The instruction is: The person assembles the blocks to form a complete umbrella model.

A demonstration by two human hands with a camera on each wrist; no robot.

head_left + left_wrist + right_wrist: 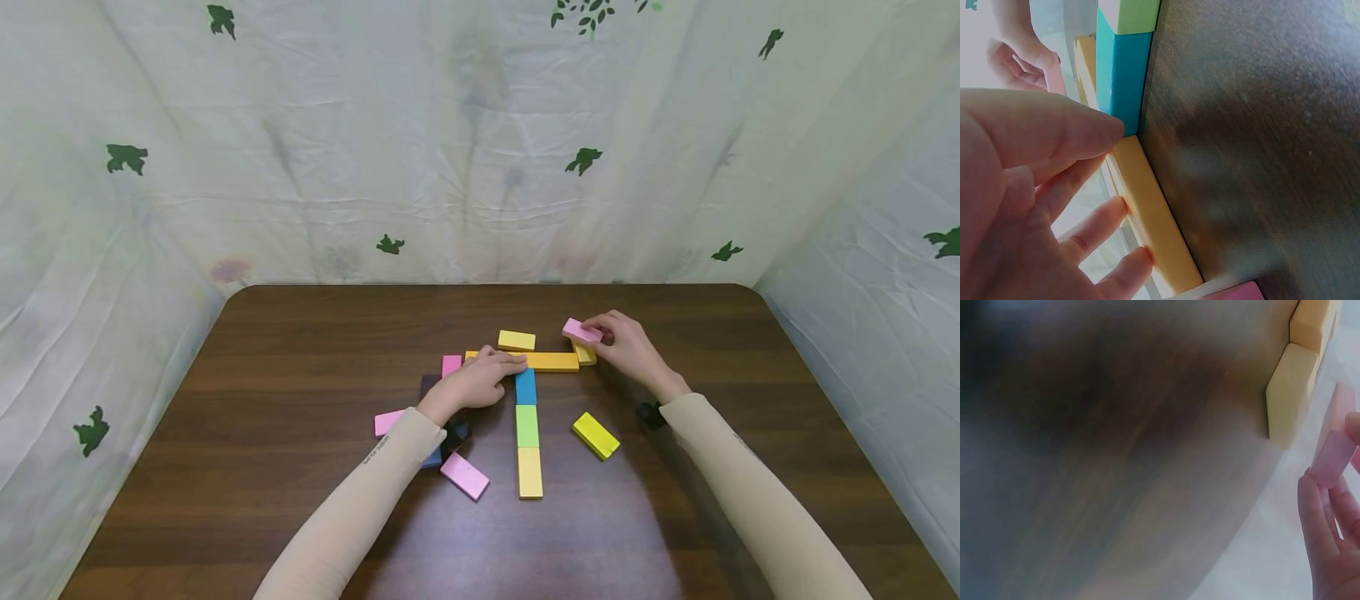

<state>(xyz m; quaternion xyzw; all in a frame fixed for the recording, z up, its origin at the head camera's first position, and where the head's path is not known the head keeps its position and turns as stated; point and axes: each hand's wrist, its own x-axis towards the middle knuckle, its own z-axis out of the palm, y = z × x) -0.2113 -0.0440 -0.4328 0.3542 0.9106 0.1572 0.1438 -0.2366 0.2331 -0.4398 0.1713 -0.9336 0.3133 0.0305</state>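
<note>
Between thumb and fingers, my right hand (628, 350) pinches a pink block (577, 330), held over a pale yellow block (585, 354) at the right end of a row of orange blocks (553, 362). In the right wrist view the pink block (1334, 453) is tilted and apart from the yellow one. My left hand (478, 383) rests its fairly straight fingers on the orange row, where a blue block (526, 388) meets it. The left thumb touches that corner in the left wrist view. From the blue block, a green block (527, 426) and a sandy yellow block (529, 473) run toward me.
Behind the row lies a yellow block (517, 340). A bright yellow block (596, 436) lies right of the column. Left of it are a loose pink block (465, 476), another pink block (387, 422) and dark blocks partly under my left arm. A curtain (480, 167) hangs behind the table.
</note>
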